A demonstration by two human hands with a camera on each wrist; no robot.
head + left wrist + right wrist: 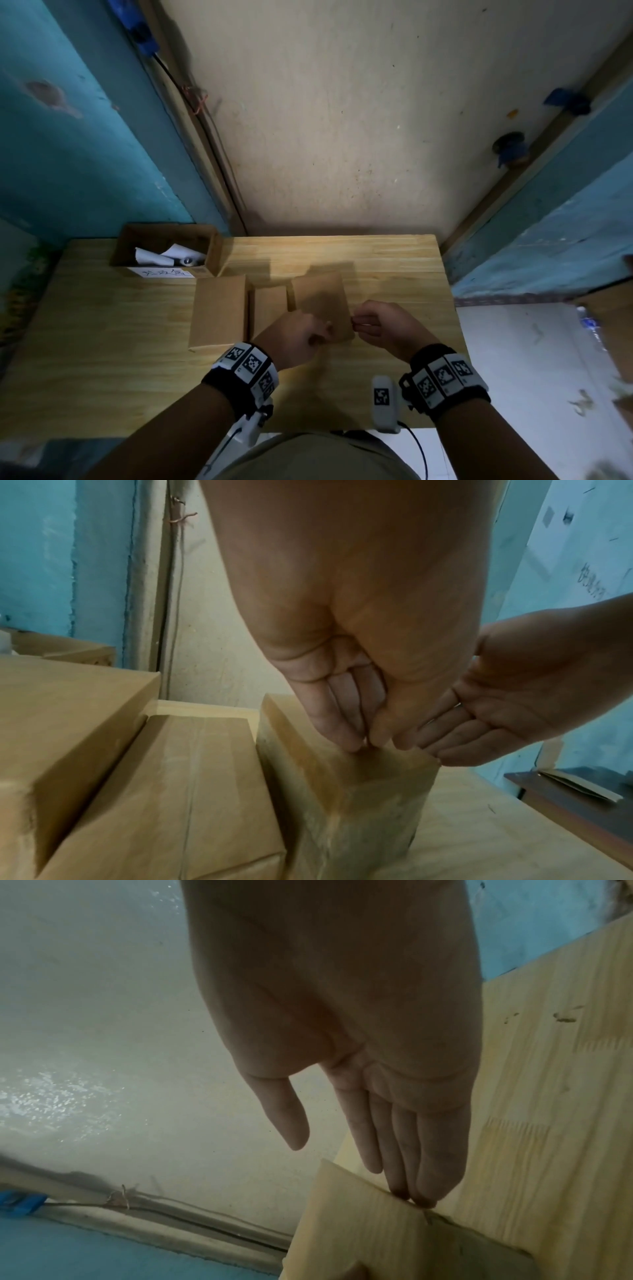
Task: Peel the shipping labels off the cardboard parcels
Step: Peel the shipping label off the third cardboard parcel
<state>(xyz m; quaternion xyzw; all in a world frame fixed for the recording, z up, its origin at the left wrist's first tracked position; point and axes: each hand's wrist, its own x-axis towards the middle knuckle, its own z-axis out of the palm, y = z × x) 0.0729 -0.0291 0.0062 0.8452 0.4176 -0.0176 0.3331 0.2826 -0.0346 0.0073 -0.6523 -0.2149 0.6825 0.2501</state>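
Observation:
Three plain brown cardboard parcels stand side by side on the wooden table (394, 267): a large one (219, 311), a small one (270, 305) and a third (322, 301). No label shows on any visible face. My left hand (301, 337) rests on the third parcel (342, 804); in the left wrist view its straight fingers (339, 731) and thumb tip press together on the near top edge. My right hand (363, 323) touches the parcel's right edge (359, 1231) with straight fingertips (400, 1191), thumb held apart. The parcel's top is mostly hidden by my left hand.
An open cardboard box (164, 229) at the back left holds white curled label papers (164, 257) and carries a handwritten white label on its front. A wall rises right behind the table. A dark low table (565, 799) stands to the right.

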